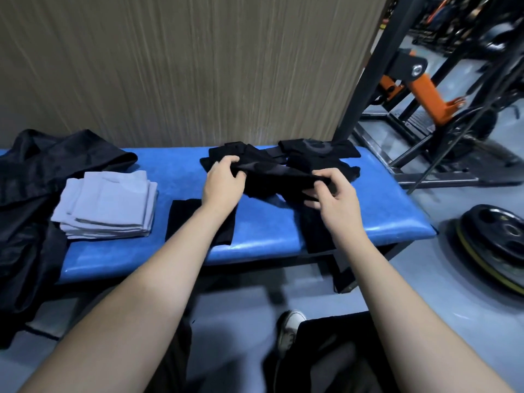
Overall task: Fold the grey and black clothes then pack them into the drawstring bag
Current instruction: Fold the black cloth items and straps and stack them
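Observation:
A loose black garment lies bunched on the blue padded bench. My left hand grips its left part and my right hand pinches its right part, lifting an edge slightly. More black cloth lies behind it at the bench's far side. A folded black piece sits under my left forearm. A stack of folded grey clothes rests to the left. The black drawstring bag lies crumpled at the bench's left end and hangs over the edge.
A wood-grain wall panel stands right behind the bench. Black and orange gym machines fill the right background. Weight plates lie on the floor at the right. My shoe shows below the bench.

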### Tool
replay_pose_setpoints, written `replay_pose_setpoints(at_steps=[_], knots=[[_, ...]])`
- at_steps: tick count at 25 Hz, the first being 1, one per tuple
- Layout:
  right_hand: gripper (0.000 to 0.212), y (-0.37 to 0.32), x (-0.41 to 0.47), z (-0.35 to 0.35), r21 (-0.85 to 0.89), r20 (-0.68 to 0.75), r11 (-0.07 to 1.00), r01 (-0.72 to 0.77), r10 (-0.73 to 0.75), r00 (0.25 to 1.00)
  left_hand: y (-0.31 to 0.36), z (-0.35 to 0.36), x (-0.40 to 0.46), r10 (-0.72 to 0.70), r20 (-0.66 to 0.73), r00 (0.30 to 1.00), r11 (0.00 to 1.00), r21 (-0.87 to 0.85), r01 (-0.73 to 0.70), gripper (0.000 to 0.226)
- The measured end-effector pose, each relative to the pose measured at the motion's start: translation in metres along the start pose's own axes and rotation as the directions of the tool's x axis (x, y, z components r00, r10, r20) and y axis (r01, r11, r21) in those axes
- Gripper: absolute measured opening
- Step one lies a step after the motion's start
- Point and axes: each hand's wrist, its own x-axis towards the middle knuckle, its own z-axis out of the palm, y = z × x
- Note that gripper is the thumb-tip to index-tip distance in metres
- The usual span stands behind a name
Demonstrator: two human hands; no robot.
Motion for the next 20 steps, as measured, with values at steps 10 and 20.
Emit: replay_pose_setpoints(at_steps=[10,20], knots=[[0.020,0.021,0.020,-0.014,-0.228,0.014,0.974,-0.004,0.008,1.000,0.008,0.008,-0.013,0.126,0.125,0.984,0.991,0.033,-0.131,0.041],[0.015,-0.013,-0.002,-0.015,-0.199,-0.042,0.942,0.270,-0.283,0.958,0.002,-0.038,-0.026,0.235,-0.058,0.970,0.947,-0.214,-0.242,0.048]])
